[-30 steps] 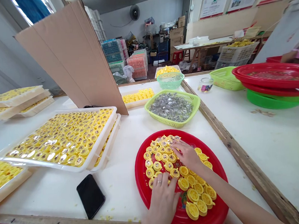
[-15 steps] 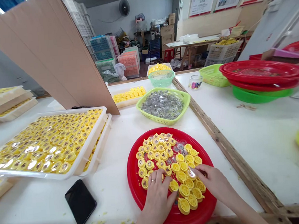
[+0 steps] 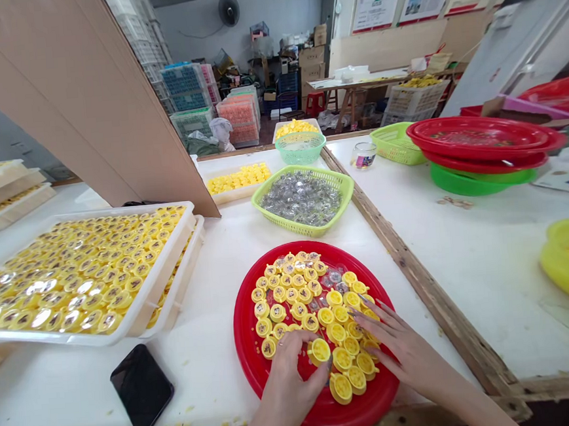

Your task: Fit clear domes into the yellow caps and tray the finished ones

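Note:
A round red tray (image 3: 257,366) lies before me, with small yellow cup-shaped pieces on it. My left hand (image 3: 290,380) pinches one yellow cup (image 3: 319,351) between thumb and fingers at the tray's near middle. Over the right side of the tray, my right hand (image 3: 398,348) has its fingers spread, touching or just above several plain yellow cups (image 3: 343,358). On the tray's left are cups with printed faces (image 3: 277,312) inside. Clear domed pieces (image 3: 335,276) lie between the two groups.
Behind the tray stands a green basket (image 3: 332,225) of clear pieces. Stacked white trays (image 3: 139,316) of yellow cups and a black phone (image 3: 142,389) are at left. A wooden strip (image 3: 418,278) runs along the right; red trays (image 3: 480,135) are stacked beyond it.
My right hand has gone from a pinch on a small shiny piece to spread fingers over the cups. My left hand's cup is now tilted up and more visible. The view shifted slightly.

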Tool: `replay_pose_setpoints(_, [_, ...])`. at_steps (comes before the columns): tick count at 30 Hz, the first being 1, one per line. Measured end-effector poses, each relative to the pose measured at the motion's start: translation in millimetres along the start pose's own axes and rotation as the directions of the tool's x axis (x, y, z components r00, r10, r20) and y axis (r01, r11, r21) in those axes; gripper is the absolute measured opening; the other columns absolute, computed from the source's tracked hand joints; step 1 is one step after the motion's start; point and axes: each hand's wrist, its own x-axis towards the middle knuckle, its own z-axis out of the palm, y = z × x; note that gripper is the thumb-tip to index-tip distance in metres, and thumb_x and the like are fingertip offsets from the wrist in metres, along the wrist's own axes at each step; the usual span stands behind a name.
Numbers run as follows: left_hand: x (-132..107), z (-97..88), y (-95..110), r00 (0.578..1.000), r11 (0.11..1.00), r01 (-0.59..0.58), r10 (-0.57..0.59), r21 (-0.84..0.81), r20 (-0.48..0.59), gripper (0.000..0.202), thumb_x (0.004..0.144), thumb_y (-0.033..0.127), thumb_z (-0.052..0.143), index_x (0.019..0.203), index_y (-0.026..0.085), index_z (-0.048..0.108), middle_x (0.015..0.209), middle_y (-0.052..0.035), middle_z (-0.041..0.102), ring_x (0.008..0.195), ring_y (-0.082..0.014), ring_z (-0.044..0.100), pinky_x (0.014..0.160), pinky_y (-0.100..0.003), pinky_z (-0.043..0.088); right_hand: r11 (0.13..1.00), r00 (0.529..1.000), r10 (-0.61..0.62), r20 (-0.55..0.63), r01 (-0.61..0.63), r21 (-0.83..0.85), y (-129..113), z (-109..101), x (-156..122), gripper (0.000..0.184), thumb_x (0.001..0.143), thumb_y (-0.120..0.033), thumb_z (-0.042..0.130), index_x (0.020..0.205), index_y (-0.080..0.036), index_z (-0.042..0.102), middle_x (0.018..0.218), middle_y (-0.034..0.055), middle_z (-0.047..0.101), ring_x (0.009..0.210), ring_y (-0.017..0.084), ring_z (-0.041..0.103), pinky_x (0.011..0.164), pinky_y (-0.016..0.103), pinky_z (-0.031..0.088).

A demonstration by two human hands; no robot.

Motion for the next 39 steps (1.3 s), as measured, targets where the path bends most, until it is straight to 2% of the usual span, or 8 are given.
replay_pose_setpoints(3, [-1,0.9,3,1.0,1.0,-0.002,0.002,-0.023,-0.002,0.021,0.084,0.021,0.06,0.105,0.021,0.056,0.106,-0.0069,0.064,0.102,-0.0231,0.061,0.094,-0.043,0.049,0.999,0.999,-0.038,-0.012,0.038,0.001,9,10,1,0.05,0.092,-0.015,0.05,0.14,-0.028,0.05,0.139,0.0015,0.057,0.135,0.025,0.045,0.109,0.047,0.044])
replay_pose_setpoints(10, [-1,3.5,-2,1.0,0.998,0.007,-0.008,-0.063,-0.001,0.021,0.085,0.023,0.062,0.105,0.022,0.055,0.106,-0.0065,0.064,0.102,-0.0228,0.06,0.093,-0.041,0.048,0.976,0.964,-0.203,-0.17,0.186,-0.109,17,14,1,0.033,0.095,-0.022,0.052,0.127,-0.022,0.062,0.124,0.0036,0.069,0.119,0.023,0.061,0.1,0.043,0.053])
replay_pose_setpoints(20, [0,5.3,0,1.0,0.997,0.016,-0.014,-0.073,0.025,0.022,0.084,0.023,0.061,0.105,0.021,0.057,0.107,-0.0076,0.065,0.102,-0.0235,0.062,0.093,-0.041,0.049,0.991,0.979,-0.129,-0.159,0.133,0.013,10,15,6,0.041,0.094,-0.022,0.053,0.134,-0.026,0.056,0.129,0.0042,0.065,0.12,0.023,0.06,0.104,0.043,0.05])
replay_pose_setpoints(24, [1,5.2,-1,0.999,0.996,0.028,-0.026,-0.087,0.029,0.021,0.084,0.023,0.062,0.104,0.02,0.058,0.106,-0.0075,0.065,0.101,-0.0234,0.062,0.092,-0.04,0.048,0.99,0.976,-0.044,-0.215,0.072,0.123,10,19,4,0.034,0.095,-0.027,0.053,0.127,-0.028,0.063,0.122,0.0041,0.069,0.114,0.024,0.065,0.102,0.046,0.051])
replay_pose_setpoints(27, [1,5.7,0,0.998,0.993,0.052,-0.049,-0.105,0.026,0.021,0.084,0.023,0.062,0.104,0.02,0.057,0.106,-0.0072,0.066,0.101,-0.0229,0.062,0.092,-0.039,0.048,0.954,0.951,0.134,-0.278,-0.048,0.295,2,16,2,0.03,0.092,-0.033,0.058,0.121,-0.028,0.067,0.12,0.0052,0.07,0.115,0.026,0.064,0.102,0.048,0.051])
replay_pose_setpoints(31, [2,6.5,2,0.999,0.99,0.045,-0.042,-0.135,0.025,0.019,0.084,0.024,0.064,0.102,0.02,0.059,0.104,-0.006,0.066,0.098,-0.0211,0.062,0.089,-0.035,0.048,0.763,0.876,0.427,-0.227,-0.214,0.61,-20,2,3,0.029,0.086,-0.036,0.067,0.113,-0.027,0.068,0.115,0.0064,0.073,0.113,0.026,0.065,0.099,0.043,0.053])
replay_pose_setpoints(35, [3,7.3,9,0.999,0.977,0.004,0.004,-0.211,0.039,0.021,0.084,0.028,0.069,0.103,0.021,0.063,0.105,-0.0054,0.067,0.099,-0.0199,0.062,0.09,-0.031,0.047,0.59,0.832,0.483,-0.272,-0.08,0.803,-45,-13,9,0.028,0.081,-0.031,0.073,0.109,-0.028,0.068,0.103,0.0056,0.076,0.097,0.023,0.072,0.084,0.031,0.061])
replay_pose_setpoints(39, [5,8.0,21,0.995,0.954,0.087,-0.067,-0.288,0.079,0.025,0.083,0.028,0.07,0.106,0.022,0.065,0.105,-0.0041,0.071,0.096,-0.0196,0.064,0.088,-0.029,0.047,0.625,0.863,0.398,-0.31,-0.008,0.781,-62,-21,14,0.03,0.083,-0.024,0.072,0.111,-0.032,0.066,0.105,0.0021,0.075,0.1,0.02,0.071,0.088,0.027,0.058])
